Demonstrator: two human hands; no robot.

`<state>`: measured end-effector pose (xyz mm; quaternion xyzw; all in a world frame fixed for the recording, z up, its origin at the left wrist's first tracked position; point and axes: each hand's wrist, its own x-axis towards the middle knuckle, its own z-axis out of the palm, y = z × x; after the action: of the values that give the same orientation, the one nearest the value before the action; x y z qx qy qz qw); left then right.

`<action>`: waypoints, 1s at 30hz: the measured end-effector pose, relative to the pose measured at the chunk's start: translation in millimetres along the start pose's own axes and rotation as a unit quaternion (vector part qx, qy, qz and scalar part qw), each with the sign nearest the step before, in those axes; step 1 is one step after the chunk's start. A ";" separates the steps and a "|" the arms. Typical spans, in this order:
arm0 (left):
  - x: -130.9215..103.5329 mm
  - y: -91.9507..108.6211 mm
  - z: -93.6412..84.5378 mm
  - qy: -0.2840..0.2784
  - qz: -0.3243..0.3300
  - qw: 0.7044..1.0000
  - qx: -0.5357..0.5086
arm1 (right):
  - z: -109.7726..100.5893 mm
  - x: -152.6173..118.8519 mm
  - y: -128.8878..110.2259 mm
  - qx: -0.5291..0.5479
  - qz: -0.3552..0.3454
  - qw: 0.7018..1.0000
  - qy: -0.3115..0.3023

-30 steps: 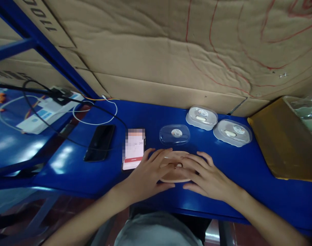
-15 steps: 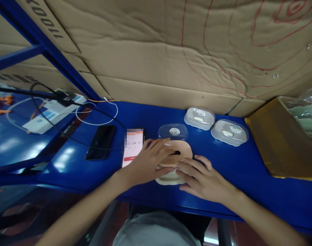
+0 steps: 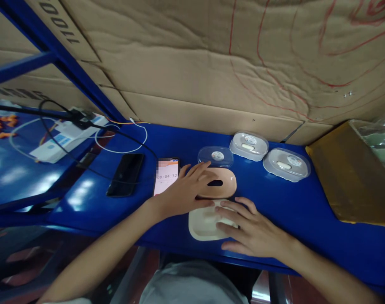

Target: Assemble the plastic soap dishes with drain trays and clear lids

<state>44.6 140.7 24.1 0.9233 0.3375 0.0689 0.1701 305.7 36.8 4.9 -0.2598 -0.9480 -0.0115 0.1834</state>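
Nearest me on the blue table lies a shallow cream tray-like piece (image 3: 198, 228) with rounded corners. My right hand (image 3: 254, 232) rests over its right side, fingers spread. Just beyond it sits a peach oval plastic piece (image 3: 228, 179) with a dark slot in the middle. Across its left part lies my left hand (image 3: 182, 192), fingers apart, the thumb near the tray's top edge. A clear oval lid (image 3: 208, 154) with a round sticker is behind the peach piece, close to my left fingertips. Both hands hide parts of the two pieces.
Two clear-lidded oval boxes (image 3: 249, 145) (image 3: 287, 164) stand at the back right. A cardboard box (image 3: 337, 177) is at the right. To the left are a lit phone (image 3: 167, 177) showing a timer, a dark phone (image 3: 125, 175), cables and a white power strip (image 3: 65, 139).
The cream tray has slid towards me, out from under the peach piece, and shows more fully. My right hand has moved slightly nearer with it. The view has shifted a little.
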 end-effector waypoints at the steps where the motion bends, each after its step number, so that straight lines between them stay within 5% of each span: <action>1: -1.6 0.9 0.0 0.001 -0.005 1.000 -0.001 | -2.5 -0.3 3.8 0.007 0.010 1.000 0.008; 7: -32.1 17.4 6.7 0.049 -0.036 0.998 -0.003 | -15.2 -7.6 42.7 0.016 0.151 0.988 0.022; 14: -73.1 46.5 22.9 0.092 -0.035 0.995 -0.011 | 1.5 4.1 58.6 0.109 0.231 0.967 -0.006; 19: -57.7 33.1 17.3 0.152 -0.078 0.985 -0.014 | 9.8 5.9 62.1 0.140 0.244 0.960 -0.010; 25: -25.5 11.1 8.3 0.090 -0.097 0.991 0.010 | 12.6 3.3 66.9 0.145 0.250 0.957 0.002; 30: -25.5 12.1 2.6 0.123 -0.089 0.988 -0.006 | 7.7 4.1 66.9 0.151 0.243 0.958 0.012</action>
<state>33.1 114.9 25.7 0.8728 0.4366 0.1689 0.1381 333.0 97.6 -5.8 -0.4516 -0.8446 0.1735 0.2293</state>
